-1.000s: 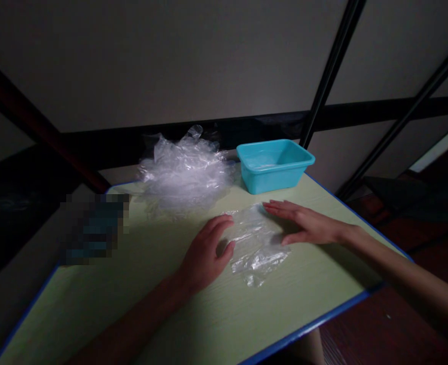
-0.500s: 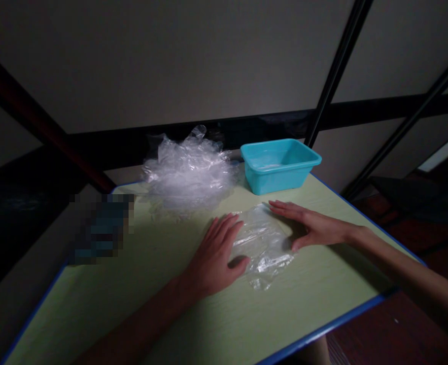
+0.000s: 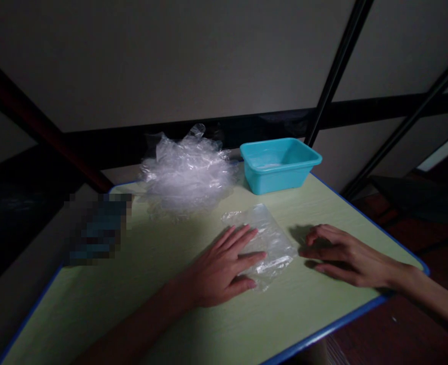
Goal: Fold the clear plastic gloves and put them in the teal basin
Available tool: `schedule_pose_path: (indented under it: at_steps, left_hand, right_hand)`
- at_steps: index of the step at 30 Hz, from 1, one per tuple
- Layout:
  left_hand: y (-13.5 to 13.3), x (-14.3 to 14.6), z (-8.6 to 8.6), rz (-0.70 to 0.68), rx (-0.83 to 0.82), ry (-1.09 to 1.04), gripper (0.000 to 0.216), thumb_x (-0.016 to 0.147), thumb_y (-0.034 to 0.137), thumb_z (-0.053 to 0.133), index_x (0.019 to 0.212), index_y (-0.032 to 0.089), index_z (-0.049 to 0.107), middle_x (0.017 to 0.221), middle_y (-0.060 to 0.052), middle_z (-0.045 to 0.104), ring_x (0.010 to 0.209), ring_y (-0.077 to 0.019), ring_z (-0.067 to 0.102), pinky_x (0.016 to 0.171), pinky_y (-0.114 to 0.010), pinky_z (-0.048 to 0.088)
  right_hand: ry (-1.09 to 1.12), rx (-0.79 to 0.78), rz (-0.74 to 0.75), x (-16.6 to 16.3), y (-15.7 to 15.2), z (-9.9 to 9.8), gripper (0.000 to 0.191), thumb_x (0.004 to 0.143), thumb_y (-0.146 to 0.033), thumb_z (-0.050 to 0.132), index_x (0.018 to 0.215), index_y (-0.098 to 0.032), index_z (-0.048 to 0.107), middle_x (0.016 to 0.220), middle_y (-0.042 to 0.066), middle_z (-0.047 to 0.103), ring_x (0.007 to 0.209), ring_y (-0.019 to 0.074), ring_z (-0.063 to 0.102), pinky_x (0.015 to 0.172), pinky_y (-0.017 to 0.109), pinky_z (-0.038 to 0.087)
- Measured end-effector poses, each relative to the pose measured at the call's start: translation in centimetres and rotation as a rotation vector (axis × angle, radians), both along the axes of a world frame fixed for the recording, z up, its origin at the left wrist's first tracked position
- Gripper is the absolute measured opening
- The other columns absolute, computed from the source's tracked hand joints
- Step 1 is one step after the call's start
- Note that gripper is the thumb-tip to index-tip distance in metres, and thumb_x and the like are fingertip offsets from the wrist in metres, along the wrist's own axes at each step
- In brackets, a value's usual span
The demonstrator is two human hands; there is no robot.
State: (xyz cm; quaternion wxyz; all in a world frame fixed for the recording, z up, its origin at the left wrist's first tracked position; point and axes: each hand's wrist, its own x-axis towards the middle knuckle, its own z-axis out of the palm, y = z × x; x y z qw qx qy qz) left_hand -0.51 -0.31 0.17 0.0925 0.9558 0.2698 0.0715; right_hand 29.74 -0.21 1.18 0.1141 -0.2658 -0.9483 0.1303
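A clear plastic bag lies flat on the pale green table. My left hand rests flat on the bag's near left part, fingers stretched out and spread. My right hand sits on the table just right of the bag, fingers loosely curled with their tips down, nothing in it. It does not touch the bag.
A heap of crumpled clear plastic bags lies at the table's far edge. To its right stands a turquoise plastic tub. A blurred dark object sits at the left edge. Dark metal bars cross behind the table.
My right hand has slid off the bag toward the right and nearer to me. My left hand has moved further onto the bag and flattened. The bag now lies smoother.
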Motion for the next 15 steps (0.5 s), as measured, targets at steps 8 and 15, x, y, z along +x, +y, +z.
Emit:
schedule_pose_path:
  at_steps: [8, 15]
  left_hand:
    - [0.1, 0.0, 0.1, 0.006, -0.017, -0.001, 0.049, 0.084, 0.041, 0.047, 0.129, 0.026, 0.037, 0.145, -0.007, 0.013, 0.131, -0.0282, 0.010, 0.104, -0.049, 0.014]
    - [0.1, 0.0, 0.0, 0.008, -0.024, -0.024, 0.048, 0.084, 0.041, 0.048, 0.129, 0.026, 0.038, 0.145, -0.006, 0.014, 0.131, -0.0286, 0.011, 0.104, -0.049, 0.014]
  right_hand:
    - [0.003, 0.071, 0.053, -0.1, -0.5, -0.1, 0.033, 0.085, -0.028, 0.048, 0.114, -0.014, 0.055, 0.091, 0.010, 0.049, 0.088, 0.0203, 0.046, 0.078, 0.037, 0.038]
    - [-0.116, 0.132, 0.016, -0.8, -2.1, -0.9, 0.051, 0.086, -0.039, 0.043, 0.128, -0.010, 0.041, 0.082, 0.008, 0.053, 0.077, 0.0204, 0.047, 0.078, 0.039, 0.033]
